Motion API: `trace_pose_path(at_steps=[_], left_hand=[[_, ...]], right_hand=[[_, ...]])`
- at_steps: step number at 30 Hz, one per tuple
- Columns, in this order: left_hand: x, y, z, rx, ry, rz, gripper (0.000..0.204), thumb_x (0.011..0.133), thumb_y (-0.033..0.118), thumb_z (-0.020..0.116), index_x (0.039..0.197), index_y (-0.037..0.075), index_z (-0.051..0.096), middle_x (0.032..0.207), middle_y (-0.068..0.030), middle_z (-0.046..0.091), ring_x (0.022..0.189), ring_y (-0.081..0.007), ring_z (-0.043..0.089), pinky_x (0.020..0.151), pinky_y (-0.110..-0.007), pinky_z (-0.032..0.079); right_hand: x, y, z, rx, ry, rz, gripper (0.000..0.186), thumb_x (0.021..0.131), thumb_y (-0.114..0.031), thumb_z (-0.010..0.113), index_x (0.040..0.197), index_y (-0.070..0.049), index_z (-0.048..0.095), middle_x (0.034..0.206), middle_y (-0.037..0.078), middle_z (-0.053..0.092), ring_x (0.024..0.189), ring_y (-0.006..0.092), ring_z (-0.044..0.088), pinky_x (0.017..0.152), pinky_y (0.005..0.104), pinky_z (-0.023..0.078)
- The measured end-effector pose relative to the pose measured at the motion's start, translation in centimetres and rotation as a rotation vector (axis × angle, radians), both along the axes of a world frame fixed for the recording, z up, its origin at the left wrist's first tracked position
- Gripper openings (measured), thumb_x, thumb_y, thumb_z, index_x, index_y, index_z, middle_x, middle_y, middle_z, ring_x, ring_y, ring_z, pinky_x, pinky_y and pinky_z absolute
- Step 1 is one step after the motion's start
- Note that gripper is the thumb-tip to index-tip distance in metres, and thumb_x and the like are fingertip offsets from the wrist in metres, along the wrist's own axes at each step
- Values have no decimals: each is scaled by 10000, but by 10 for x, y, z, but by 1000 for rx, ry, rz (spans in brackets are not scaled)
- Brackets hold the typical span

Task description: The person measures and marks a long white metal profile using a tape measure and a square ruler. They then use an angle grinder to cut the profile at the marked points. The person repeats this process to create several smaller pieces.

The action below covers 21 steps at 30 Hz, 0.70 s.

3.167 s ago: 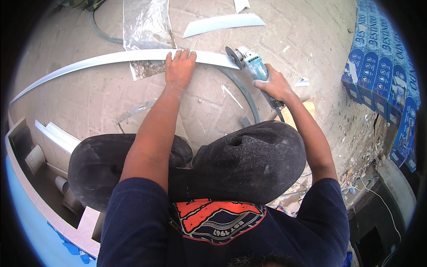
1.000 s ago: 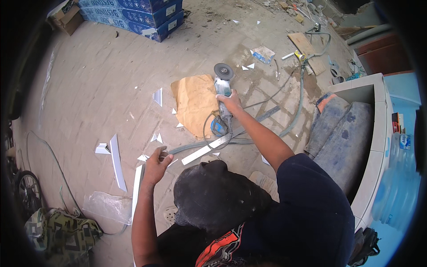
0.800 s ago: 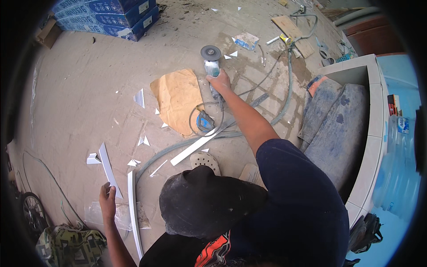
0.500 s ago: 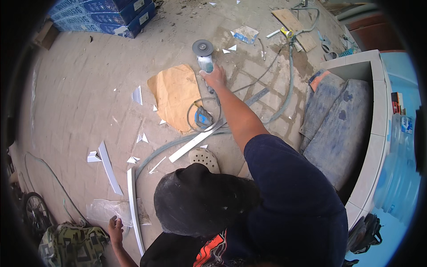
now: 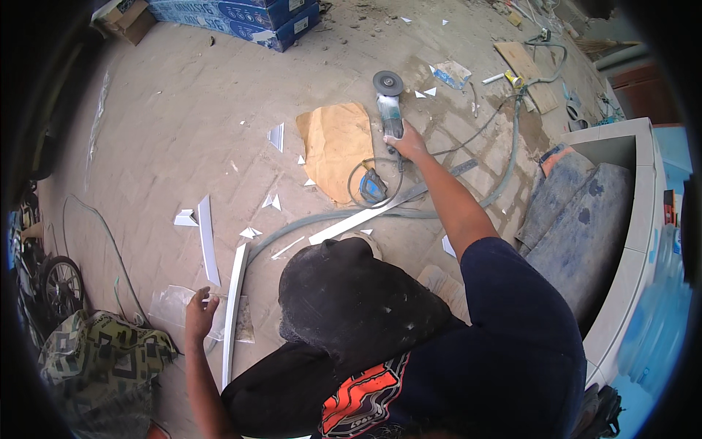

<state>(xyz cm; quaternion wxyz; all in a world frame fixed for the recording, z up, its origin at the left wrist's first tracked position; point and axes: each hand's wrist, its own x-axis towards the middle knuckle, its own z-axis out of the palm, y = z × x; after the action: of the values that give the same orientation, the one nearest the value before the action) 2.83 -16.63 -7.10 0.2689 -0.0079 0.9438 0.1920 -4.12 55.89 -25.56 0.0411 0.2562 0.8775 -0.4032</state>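
My right hand (image 5: 408,142) reaches forward to the floor and is closed around the rear end of an angle grinder (image 5: 390,110). The grinder lies with its dark disc (image 5: 388,83) pointing away from me. Its cord loops by a blue and black tape measure (image 5: 373,186) at the edge of a brown paper sheet (image 5: 333,150). My left hand (image 5: 199,313) hangs at the lower left, fingers loosely curled and apart, with nothing in them. Just right of it is a long white strip (image 5: 234,314); behind it in the view is a clear plastic sheet (image 5: 168,304).
Another white strip (image 5: 351,222) lies by a grey hose (image 5: 292,227). White offcuts (image 5: 275,137) are scattered about. Blue boxes (image 5: 241,18) stand at the far left, a wooden board (image 5: 526,77) far right. A tiled ledge (image 5: 636,241) holds draped jeans (image 5: 578,227).
The view has shifted, so the floor things sit further right. My right hand has slid back from the grinder's body to its rear end. My left hand has risen a little.
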Motion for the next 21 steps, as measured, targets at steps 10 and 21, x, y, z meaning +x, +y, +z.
trace_pose_path(at_steps=[10, 21], left_hand=[[5, -35, 7, -41, 80, 24, 503, 990, 215, 795, 1422, -6, 664, 1298, -288, 733, 1098, -382, 766, 938, -462, 611], [106, -76, -143, -277, -146, 282, 775, 887, 297, 878, 1532, 32, 537, 1509, -292, 587, 1384, -460, 599, 1133, -515, 517]], right_hand=[[24, -4, -3, 227, 53, -183, 853, 932, -440, 804, 1613, -41, 478, 1643, 274, 479, 1532, 450, 457, 1267, 483, 384], [154, -84, 28, -50, -303, 549, 732, 988, -263, 720, 1617, -5, 450, 1531, 256, 569, 1411, 387, 572, 1198, 465, 443]])
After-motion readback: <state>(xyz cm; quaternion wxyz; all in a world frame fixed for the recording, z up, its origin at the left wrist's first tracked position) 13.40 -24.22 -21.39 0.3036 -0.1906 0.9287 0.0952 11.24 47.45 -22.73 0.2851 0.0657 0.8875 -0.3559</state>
